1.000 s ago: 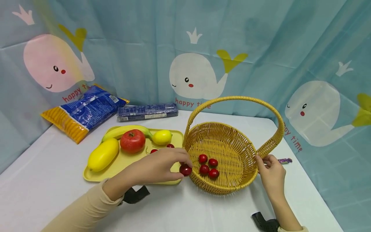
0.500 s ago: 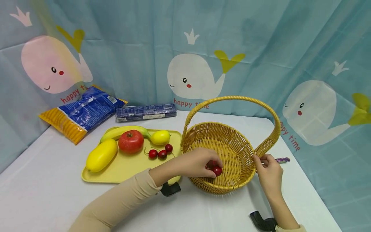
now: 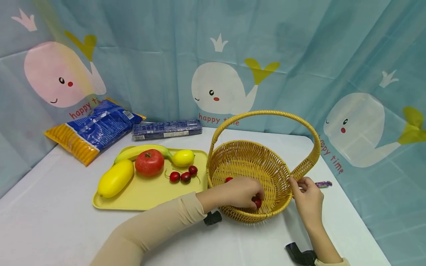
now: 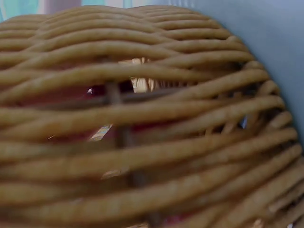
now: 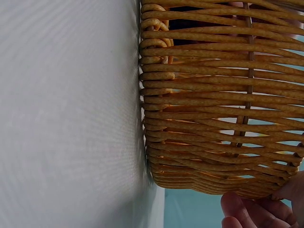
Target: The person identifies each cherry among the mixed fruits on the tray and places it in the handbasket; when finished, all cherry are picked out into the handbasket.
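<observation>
The golden wicker basket (image 3: 247, 147) with a tall arched handle stands on the table. My left hand (image 3: 241, 191) reaches over its near-left rim, fingers curled round a dark red cherry (image 3: 257, 203) low inside. Another cherry (image 3: 229, 180) peeks out behind that hand, which hides the others in the basket. At the foot of the handle, my right hand (image 3: 307, 195) pinches the basket's right rim; in the right wrist view its fingers (image 5: 235, 209) curl at the rim. Basket weave (image 4: 142, 114) fills most of the left wrist view, with red glimpsed through the gaps.
Left of the basket, a yellow tray (image 3: 149, 195) bears a banana (image 3: 141, 150), a red apple (image 3: 149, 163), a lemon (image 3: 183, 158), a yellow oblong fruit (image 3: 115, 178) and 3 cherries (image 3: 185, 177). Behind lie a blue-yellow snack bag (image 3: 96, 127) and a blue packet (image 3: 167, 129).
My left hand has moved right, from beside the basket's left rim down into it, carrying a cherry. My right hand keeps its grip on the rim.
</observation>
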Demonstrator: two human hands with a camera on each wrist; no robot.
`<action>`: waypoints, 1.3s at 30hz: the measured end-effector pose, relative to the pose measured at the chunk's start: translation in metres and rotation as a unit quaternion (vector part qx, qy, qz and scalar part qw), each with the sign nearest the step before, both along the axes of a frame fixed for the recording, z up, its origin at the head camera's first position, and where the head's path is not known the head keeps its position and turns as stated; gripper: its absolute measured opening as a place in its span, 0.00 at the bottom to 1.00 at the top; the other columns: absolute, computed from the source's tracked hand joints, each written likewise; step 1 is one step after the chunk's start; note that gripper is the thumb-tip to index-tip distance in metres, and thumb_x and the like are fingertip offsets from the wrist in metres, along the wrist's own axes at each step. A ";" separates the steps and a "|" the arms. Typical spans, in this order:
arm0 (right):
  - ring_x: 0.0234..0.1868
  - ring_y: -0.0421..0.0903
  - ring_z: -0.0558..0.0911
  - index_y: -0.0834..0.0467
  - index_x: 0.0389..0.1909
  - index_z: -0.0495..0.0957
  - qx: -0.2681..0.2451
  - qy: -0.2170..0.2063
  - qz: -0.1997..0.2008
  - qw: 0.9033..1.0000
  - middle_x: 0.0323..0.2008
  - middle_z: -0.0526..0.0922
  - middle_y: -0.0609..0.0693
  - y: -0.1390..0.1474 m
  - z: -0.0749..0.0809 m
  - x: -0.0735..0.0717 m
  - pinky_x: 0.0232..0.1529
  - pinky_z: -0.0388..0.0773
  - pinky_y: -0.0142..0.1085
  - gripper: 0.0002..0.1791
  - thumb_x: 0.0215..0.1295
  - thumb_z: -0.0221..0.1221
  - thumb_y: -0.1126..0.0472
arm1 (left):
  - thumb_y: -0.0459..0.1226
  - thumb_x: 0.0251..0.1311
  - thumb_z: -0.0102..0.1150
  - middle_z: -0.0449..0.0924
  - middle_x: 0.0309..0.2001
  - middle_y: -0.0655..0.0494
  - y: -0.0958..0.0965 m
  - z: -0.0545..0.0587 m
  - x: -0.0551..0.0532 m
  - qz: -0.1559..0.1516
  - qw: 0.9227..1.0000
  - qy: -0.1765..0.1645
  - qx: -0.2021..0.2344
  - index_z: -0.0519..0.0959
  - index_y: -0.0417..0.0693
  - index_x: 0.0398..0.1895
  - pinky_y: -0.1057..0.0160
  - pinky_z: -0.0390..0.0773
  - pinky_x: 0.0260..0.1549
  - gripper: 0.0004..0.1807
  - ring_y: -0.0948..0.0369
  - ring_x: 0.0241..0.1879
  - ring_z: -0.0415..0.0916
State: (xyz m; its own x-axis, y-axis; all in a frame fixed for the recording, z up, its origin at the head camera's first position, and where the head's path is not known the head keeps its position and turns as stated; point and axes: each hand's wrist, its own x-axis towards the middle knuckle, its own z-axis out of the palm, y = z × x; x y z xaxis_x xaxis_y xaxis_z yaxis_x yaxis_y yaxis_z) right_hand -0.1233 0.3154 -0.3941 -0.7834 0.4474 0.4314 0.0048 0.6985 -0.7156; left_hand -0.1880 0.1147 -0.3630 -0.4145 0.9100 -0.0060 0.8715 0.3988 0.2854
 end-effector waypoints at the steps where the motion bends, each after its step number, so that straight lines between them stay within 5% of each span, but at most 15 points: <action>1: 0.19 0.27 0.74 0.66 0.34 0.76 0.000 0.000 0.001 1.000 0.30 0.83 0.61 0.000 0.000 0.000 0.19 0.72 0.21 0.13 0.61 0.59 0.58 | 0.42 0.49 0.67 0.77 0.35 0.69 0.001 -0.001 0.000 -0.001 1.000 0.004 -0.006 0.82 0.58 0.39 0.74 0.67 0.30 0.12 0.72 0.33 0.69; 14: 0.21 0.28 0.75 0.66 0.34 0.77 -0.008 -0.002 -0.001 1.000 0.30 0.83 0.61 -0.001 -0.002 0.003 0.20 0.73 0.20 0.14 0.61 0.59 0.57 | 0.41 0.47 0.68 0.78 0.34 0.70 0.004 -0.005 0.002 0.008 0.999 0.008 -0.033 0.82 0.59 0.40 0.71 0.70 0.31 0.14 0.72 0.35 0.72; 20: 0.19 0.27 0.74 0.66 0.33 0.77 -0.006 0.003 -0.005 1.000 0.30 0.83 0.61 0.000 -0.003 0.003 0.19 0.72 0.21 0.13 0.60 0.60 0.58 | 0.41 0.52 0.65 0.78 0.42 0.70 -0.009 0.009 0.007 0.006 1.000 0.011 -0.003 0.80 0.59 0.46 0.70 0.73 0.39 0.16 0.71 0.43 0.74; 28: 0.20 0.28 0.75 0.66 0.34 0.77 -0.010 0.004 0.001 1.000 0.30 0.83 0.61 -0.001 -0.002 0.001 0.19 0.72 0.21 0.13 0.61 0.60 0.58 | 0.39 0.54 0.64 0.78 0.44 0.66 -0.074 0.043 0.009 -0.006 0.991 0.002 0.132 0.79 0.55 0.45 0.72 0.71 0.46 0.14 0.70 0.44 0.73; 33: 0.19 0.27 0.74 0.67 0.33 0.77 -0.002 0.009 0.003 1.000 0.30 0.82 0.62 -0.001 0.001 -0.001 0.19 0.72 0.20 0.13 0.61 0.60 0.58 | 0.38 0.54 0.64 0.77 0.43 0.65 -0.126 0.048 0.003 0.057 0.981 -0.032 0.185 0.79 0.54 0.46 0.69 0.73 0.44 0.14 0.68 0.44 0.72; 39: 0.19 0.27 0.74 0.66 0.34 0.77 -0.002 0.002 -0.002 1.000 0.30 0.82 0.62 -0.001 0.000 0.000 0.19 0.72 0.20 0.13 0.60 0.60 0.58 | 0.36 0.52 0.66 0.78 0.40 0.63 -0.174 0.027 -0.010 0.165 0.969 -0.043 0.179 0.79 0.52 0.45 0.63 0.76 0.38 0.15 0.64 0.39 0.73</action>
